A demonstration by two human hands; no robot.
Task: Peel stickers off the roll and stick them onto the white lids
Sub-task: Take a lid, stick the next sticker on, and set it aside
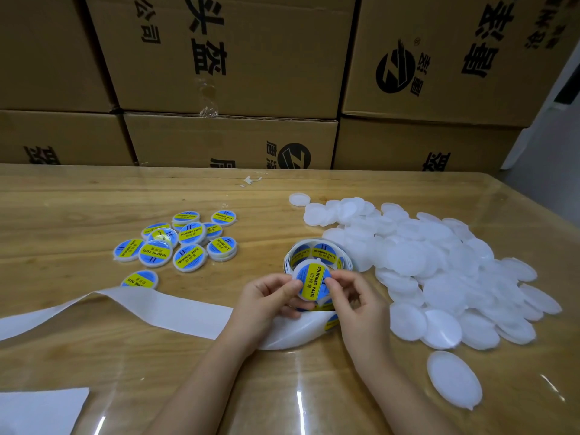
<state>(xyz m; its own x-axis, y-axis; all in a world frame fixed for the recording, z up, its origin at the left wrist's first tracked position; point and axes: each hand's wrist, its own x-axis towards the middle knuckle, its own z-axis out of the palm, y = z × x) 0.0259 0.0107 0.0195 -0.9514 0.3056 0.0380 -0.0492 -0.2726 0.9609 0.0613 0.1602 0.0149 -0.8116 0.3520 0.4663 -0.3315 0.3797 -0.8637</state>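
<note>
Roll (317, 251) just behind held lid (311, 280) (plain lids (439, 262) rt, done lids (188, 241) left).

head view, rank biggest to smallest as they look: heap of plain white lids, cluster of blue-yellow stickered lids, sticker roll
1. heap of plain white round lids
2. cluster of blue-yellow stickered lids
3. coiled sticker roll, partly hidden

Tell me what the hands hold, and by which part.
One stickered lid: the left hand pinches its left edge, the right hand its right edge.
</note>
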